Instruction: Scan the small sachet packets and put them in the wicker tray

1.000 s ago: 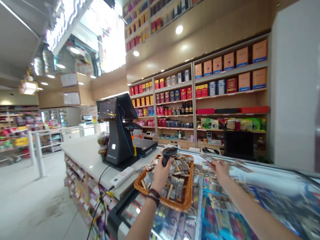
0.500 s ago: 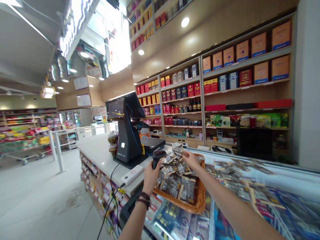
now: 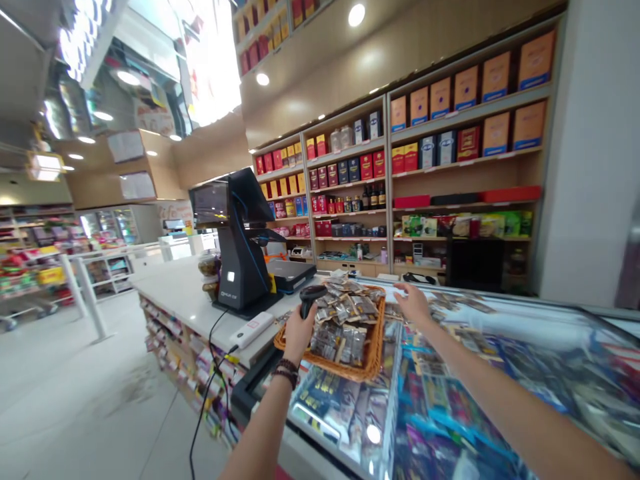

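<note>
In my left hand [image 3: 299,333] is a black handheld barcode scanner [image 3: 311,295], its head above the left side of a wicker basket [image 3: 367,373]. My fingers wrap round its handle. The basket is heaped with small clear-and-brown packets [image 3: 345,320] and rests on a glass-topped chest freezer. Just past the basket's right rim hovers my right hand [image 3: 414,305], its fingers partly stretched and apart, with nothing visible in them. Similar loose packets [image 3: 470,300] lie on the glass to the right of that hand.
A black checkout terminal [image 3: 240,247] stands on the white counter [image 3: 170,293], near a white box-shaped device [image 3: 253,330] with a dark cable [image 3: 203,413] hanging down. Bagged goods fill the freezer [image 3: 345,427]. Shelves [image 3: 465,170] with boxes and bottles line the wall.
My right hand has left the packets in the basket and moved right, beyond the rim. My left hand still holds the barcode scanner. The view has swung to the right.
</note>
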`<state>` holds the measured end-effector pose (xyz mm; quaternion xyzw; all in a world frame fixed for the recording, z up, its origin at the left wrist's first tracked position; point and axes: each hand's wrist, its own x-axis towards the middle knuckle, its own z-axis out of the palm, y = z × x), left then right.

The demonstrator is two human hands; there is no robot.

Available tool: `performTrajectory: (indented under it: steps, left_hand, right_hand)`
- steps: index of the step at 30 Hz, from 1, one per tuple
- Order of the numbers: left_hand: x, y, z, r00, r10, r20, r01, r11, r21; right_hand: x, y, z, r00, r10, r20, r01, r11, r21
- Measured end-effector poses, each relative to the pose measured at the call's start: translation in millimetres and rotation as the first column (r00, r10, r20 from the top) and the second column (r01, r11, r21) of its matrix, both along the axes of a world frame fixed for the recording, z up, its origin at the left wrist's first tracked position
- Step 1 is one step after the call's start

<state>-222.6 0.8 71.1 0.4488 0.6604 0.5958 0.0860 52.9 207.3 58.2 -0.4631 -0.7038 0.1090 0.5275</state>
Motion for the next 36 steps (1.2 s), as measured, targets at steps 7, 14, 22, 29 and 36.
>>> performTrajectory:
  steps: [7, 14, 22, 29, 36]
  left_hand:
    - [72.4, 18.7, 20.4, 0.974, -0.224, 0.038, 0.223, 0.974, 0.045]
    - [168.9, 41.9, 2.2, 0.895, -0.430, 0.122, 0.429, 0.903, 0.033]
    - [236.8, 50.4, -58.4, 0.880, -0.464, 0.105, 0.474, 0.873, -0.118]
    - [236.3, 50.5, -73.6, 0.862, -0.488, 0.137, 0.504, 0.853, -0.132]
    - [239.6, 42.4, -71.9, 0.849, -0.525, 0.059, 0.528, 0.840, -0.125]
  right_hand:
    - [144.8, 4.8, -20.1, 0.963, -0.261, -0.062, 0.257, 0.964, -0.073]
    - [209.8, -41.1, -64.8, 0.914, -0.375, 0.157, 0.404, 0.877, -0.259]
    - [183.2, -70.1, -95.4, 0.763, -0.520, 0.384, 0.620, 0.756, -0.210]
    - [188.4, -68.3, -92.8, 0.810, -0.516, 0.278, 0.582, 0.766, -0.273]
    - [197.6, -78.0, -99.3, 0.821, -0.328, -0.468, 0.219, 0.937, -0.272]
